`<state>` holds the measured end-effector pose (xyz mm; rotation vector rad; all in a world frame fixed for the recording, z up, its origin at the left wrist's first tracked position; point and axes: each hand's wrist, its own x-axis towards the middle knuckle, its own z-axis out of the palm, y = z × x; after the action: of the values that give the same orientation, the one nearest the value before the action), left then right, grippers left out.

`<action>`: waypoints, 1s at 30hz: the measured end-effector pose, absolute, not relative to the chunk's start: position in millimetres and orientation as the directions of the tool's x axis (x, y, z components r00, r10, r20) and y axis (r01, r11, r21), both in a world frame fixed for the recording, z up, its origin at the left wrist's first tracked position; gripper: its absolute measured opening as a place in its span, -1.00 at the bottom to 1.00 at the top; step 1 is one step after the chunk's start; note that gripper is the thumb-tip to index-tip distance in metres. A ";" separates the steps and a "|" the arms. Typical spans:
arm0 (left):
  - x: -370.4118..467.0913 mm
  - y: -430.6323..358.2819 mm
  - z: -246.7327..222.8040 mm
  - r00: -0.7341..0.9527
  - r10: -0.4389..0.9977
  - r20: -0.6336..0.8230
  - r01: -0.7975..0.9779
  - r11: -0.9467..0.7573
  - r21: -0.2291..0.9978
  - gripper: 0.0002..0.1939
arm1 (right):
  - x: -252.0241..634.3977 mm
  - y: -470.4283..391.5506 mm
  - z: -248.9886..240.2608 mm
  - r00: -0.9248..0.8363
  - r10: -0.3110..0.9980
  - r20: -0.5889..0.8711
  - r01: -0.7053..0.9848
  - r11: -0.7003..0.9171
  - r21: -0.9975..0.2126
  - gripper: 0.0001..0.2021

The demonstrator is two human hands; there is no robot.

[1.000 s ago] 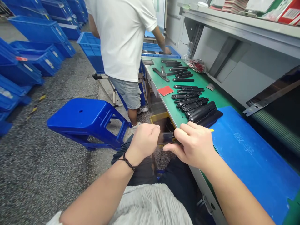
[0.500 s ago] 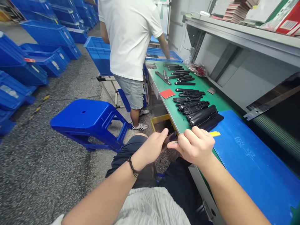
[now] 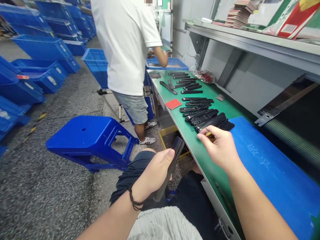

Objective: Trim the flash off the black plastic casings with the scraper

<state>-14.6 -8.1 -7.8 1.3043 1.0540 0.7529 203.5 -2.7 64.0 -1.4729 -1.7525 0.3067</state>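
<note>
The dark elongated part [image 3: 163, 185] is tilted above the lap, beside the bench edge. The left hand [image 3: 158, 168] grasps it, thumb along its upper side. The right hand [image 3: 222, 146], well apart from the part, pinches a yellow item [image 3: 209, 134] over the green bench [image 3: 225, 106]; its far end is hidden.

Progress: judged unfinished, with this part in hand and not set down. Near black parts [image 3: 205, 116] lie grouped beside the blue sheet [image 3: 265, 166], some with open interiors visible; far black parts [image 3: 186, 81] lie beyond the red square [image 3: 173, 104]. Which are finished cannot be determined. A yellow bin [image 3: 167, 129] stands below the edge.
</note>
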 end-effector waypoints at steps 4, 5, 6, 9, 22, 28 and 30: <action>-2.3 -6.1 -12.9 0.448 0.872 -0.196 0.064 0.188 0.980 -0.27 | 191.6 -4.6 64.3 -0.124 0.973 0.194 0.512 0.230 -0.828 -0.83; 1.4 -5.4 -13.5 0.491 0.840 -0.232 0.006 0.263 0.965 -0.28 | 190.5 -3.9 63.8 -0.140 0.977 0.162 0.484 0.211 -0.849 -0.83; 5.2 -4.7 -13.4 0.543 0.796 -0.265 -0.059 0.352 0.934 -0.29 | 190.9 -3.0 63.6 -0.148 0.977 0.156 0.468 0.208 -0.859 -0.83; 15.3 -2.4 -9.9 0.659 0.695 -0.288 -0.196 0.528 0.826 -0.30 | 200.9 -1.7 64.7 -0.183 0.937 0.296 0.542 0.348 -0.765 -0.81; 11.4 -4.6 -12.5 0.604 0.778 -0.172 0.012 0.207 0.978 -0.21 | 207.1 -2.2 62.7 -0.474 0.644 0.601 0.840 0.534 0.090 -0.39; 12.7 -5.1 -18.6 0.593 0.775 -0.218 -0.061 0.313 0.948 -0.22 | 205.4 -0.6 54.7 -0.487 0.550 0.679 0.830 0.534 0.163 -0.43; 13.3 -4.5 -19.3 0.588 0.778 -0.220 -0.082 0.328 0.941 -0.25 | 206.6 0.9 51.5 -0.479 0.521 0.706 0.813 0.567 0.133 -0.44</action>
<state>13.3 -4.5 -19.3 1.1001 0.7635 0.6405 206.6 0.9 51.5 -1.0623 -2.1834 -0.6134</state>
